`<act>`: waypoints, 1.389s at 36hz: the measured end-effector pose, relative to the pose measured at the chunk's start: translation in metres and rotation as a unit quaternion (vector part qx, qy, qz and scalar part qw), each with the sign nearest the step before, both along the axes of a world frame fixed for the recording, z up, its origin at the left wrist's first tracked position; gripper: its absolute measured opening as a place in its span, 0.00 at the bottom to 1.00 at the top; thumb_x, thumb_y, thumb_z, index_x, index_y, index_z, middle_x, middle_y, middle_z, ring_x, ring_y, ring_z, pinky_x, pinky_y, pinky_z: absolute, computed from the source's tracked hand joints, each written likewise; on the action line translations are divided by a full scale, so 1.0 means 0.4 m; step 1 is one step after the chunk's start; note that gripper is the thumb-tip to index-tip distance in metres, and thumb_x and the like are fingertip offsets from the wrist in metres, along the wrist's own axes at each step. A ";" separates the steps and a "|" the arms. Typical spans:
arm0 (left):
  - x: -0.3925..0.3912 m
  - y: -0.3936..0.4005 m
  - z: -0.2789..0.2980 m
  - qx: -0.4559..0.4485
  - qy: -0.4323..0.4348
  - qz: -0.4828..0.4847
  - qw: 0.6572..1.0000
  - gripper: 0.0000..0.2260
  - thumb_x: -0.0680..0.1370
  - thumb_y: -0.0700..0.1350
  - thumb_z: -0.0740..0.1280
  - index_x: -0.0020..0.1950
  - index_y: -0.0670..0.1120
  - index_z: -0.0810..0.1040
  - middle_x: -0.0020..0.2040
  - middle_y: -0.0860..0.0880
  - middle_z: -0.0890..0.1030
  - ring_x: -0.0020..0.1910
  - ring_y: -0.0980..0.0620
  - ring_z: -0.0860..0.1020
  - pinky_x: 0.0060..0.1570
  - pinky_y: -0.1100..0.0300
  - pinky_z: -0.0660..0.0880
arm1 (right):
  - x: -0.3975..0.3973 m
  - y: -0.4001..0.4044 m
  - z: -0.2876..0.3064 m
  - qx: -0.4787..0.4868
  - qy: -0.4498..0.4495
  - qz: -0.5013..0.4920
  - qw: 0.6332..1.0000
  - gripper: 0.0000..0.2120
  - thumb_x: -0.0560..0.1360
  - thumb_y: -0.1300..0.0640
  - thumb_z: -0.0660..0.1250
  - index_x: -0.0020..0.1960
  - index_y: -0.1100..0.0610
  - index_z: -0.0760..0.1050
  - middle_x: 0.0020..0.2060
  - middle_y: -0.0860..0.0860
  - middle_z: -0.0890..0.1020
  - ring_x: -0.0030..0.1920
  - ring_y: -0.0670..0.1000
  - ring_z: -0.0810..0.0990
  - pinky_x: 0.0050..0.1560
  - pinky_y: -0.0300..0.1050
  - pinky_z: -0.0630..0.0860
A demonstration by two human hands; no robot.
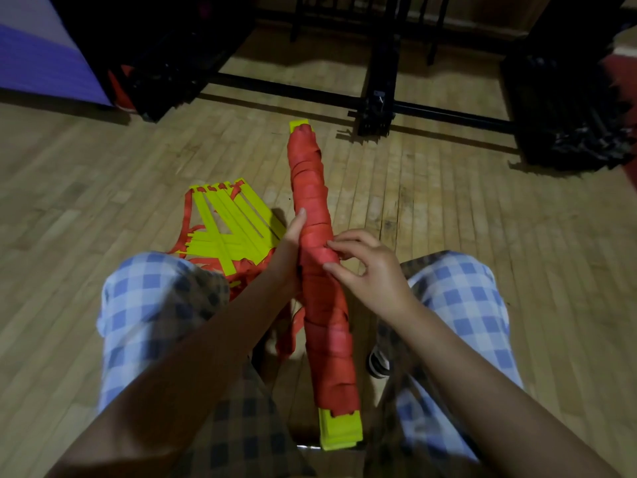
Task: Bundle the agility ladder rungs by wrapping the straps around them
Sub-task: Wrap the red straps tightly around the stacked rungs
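Sitting on a wooden floor (448,208), knees apart in blue checked trousers (144,305). Between the knees, a long bundle of yellow rungs (339,432) wrapped nearly end to end in red strap (310,188), with yellow showing only at the far tip and the near end. Left hand (289,250) wrapped around the left side of the bundle at its middle, thumb lying up along the red strap. Right hand (370,267) on the right side, fingertips (331,244) curled and pinching the strap at the same spot. To the left on the floor, a second pile of loose yellow rungs (231,222) fanned out, with red straps tangled round them, not wrapped. Farther back, black metal frames (375,108) and dark bags.
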State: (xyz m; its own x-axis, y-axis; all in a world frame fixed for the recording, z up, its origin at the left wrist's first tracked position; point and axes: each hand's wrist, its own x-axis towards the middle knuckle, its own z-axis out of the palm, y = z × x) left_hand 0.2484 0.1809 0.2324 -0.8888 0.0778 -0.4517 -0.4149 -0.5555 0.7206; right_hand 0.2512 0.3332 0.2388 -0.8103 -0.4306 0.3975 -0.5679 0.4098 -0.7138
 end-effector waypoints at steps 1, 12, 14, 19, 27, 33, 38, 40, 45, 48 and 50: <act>0.001 0.001 0.000 0.000 -0.001 -0.001 1.000 0.23 0.80 0.62 0.56 0.56 0.43 0.73 0.40 0.43 0.77 0.33 0.50 0.80 0.34 0.59 0.78 | -0.002 -0.001 0.000 0.013 0.007 -0.001 1.000 0.18 0.72 0.49 0.70 0.55 0.62 0.82 0.51 0.53 0.80 0.51 0.46 0.79 0.53 0.40 0.76; -0.012 0.006 0.013 -0.042 -0.002 -0.072 0.996 0.22 0.82 0.58 0.54 0.47 0.42 0.78 0.34 0.44 0.82 0.30 0.52 0.80 0.31 0.62 0.77 | -0.029 0.003 -0.005 -0.021 -0.127 0.034 0.991 0.08 0.69 0.59 0.74 0.41 0.63 0.79 0.41 0.50 0.74 0.43 0.48 0.74 0.47 0.36 0.71; -0.013 0.012 0.016 -0.046 -0.002 -0.066 0.997 0.21 0.82 0.58 0.55 0.50 0.43 0.78 0.37 0.44 0.82 0.32 0.51 0.80 0.34 0.62 0.78 | -0.036 0.013 0.001 -0.036 -0.187 0.045 0.981 0.06 0.70 0.62 0.75 0.42 0.64 0.79 0.42 0.50 0.74 0.44 0.49 0.73 0.49 0.39 0.71; -0.019 0.021 0.005 -0.026 -0.011 -0.038 0.999 0.23 0.80 0.61 0.56 0.51 0.42 0.77 0.38 0.43 0.80 0.35 0.48 0.79 0.37 0.58 0.77 | -0.013 0.003 0.013 -0.074 -0.184 -0.009 0.980 0.03 0.72 0.65 0.74 0.44 0.62 0.80 0.43 0.57 0.77 0.40 0.48 0.74 0.45 0.30 0.69; -0.028 0.028 0.008 0.013 -0.012 -0.021 1.000 0.23 0.82 0.59 0.52 0.48 0.42 0.75 0.34 0.45 0.82 0.29 0.52 0.81 0.31 0.63 0.78 | -0.025 -0.004 0.027 -0.134 -0.223 -0.060 0.964 0.08 0.69 0.65 0.76 0.43 0.58 0.78 0.30 0.39 0.76 0.36 0.45 0.72 0.42 0.32 0.71; -0.038 0.030 0.011 -0.021 -0.007 -0.023 0.999 0.21 0.82 0.58 0.55 0.53 0.42 0.75 0.36 0.43 0.79 0.30 0.50 0.80 0.31 0.61 0.78 | -0.032 0.005 0.009 -0.097 -0.188 -0.046 0.976 0.07 0.69 0.64 0.76 0.40 0.58 0.78 0.35 0.47 0.76 0.35 0.43 0.73 0.42 0.30 0.69; -0.042 0.022 0.019 -0.038 0.001 -0.049 0.998 0.16 0.82 0.55 0.56 0.48 0.45 0.76 0.31 0.49 0.77 0.26 0.55 0.76 0.27 0.65 0.74 | -0.044 0.019 0.000 -0.037 -0.217 0.010 0.975 0.06 0.71 0.62 0.75 0.39 0.62 0.79 0.39 0.54 0.76 0.43 0.51 0.75 0.49 0.38 0.70; -0.044 0.027 0.020 -0.034 0.016 -0.054 0.998 0.15 0.83 0.53 0.56 0.55 0.44 0.75 0.33 0.48 0.78 0.28 0.56 0.77 0.29 0.64 0.75 | -0.047 0.022 0.007 -0.045 -0.271 0.024 0.961 0.08 0.73 0.62 0.73 0.37 0.65 0.78 0.38 0.50 0.74 0.42 0.46 0.74 0.50 0.40 0.69; -0.035 0.044 0.009 -0.017 0.016 -0.058 0.998 0.16 0.84 0.53 0.54 0.54 0.45 0.75 0.32 0.50 0.81 0.27 0.56 0.79 0.28 0.65 0.75 | -0.051 0.018 0.009 -0.082 -0.311 0.008 0.947 0.17 0.77 0.63 0.68 0.30 0.54 0.74 0.36 0.48 0.72 0.40 0.43 0.72 0.48 0.38 0.68; -0.030 0.048 -0.003 0.002 -0.007 -0.021 1.000 0.18 0.82 0.57 0.54 0.51 0.46 0.76 0.31 0.49 0.78 0.27 0.54 0.77 0.28 0.64 0.75 | -0.038 0.004 -0.005 -0.109 -0.309 -0.041 0.944 0.14 0.76 0.60 0.70 0.32 0.57 0.75 0.38 0.52 0.74 0.42 0.48 0.74 0.51 0.44 0.70; -0.032 0.052 -0.016 0.019 -0.015 0.016 1.000 0.20 0.82 0.59 0.54 0.48 0.47 0.78 0.35 0.48 0.80 0.31 0.53 0.79 0.33 0.62 0.78 | -0.030 -0.013 -0.013 -0.125 -0.287 -0.083 0.946 0.11 0.75 0.59 0.72 0.35 0.57 0.74 0.38 0.54 0.74 0.42 0.48 0.74 0.51 0.45 0.70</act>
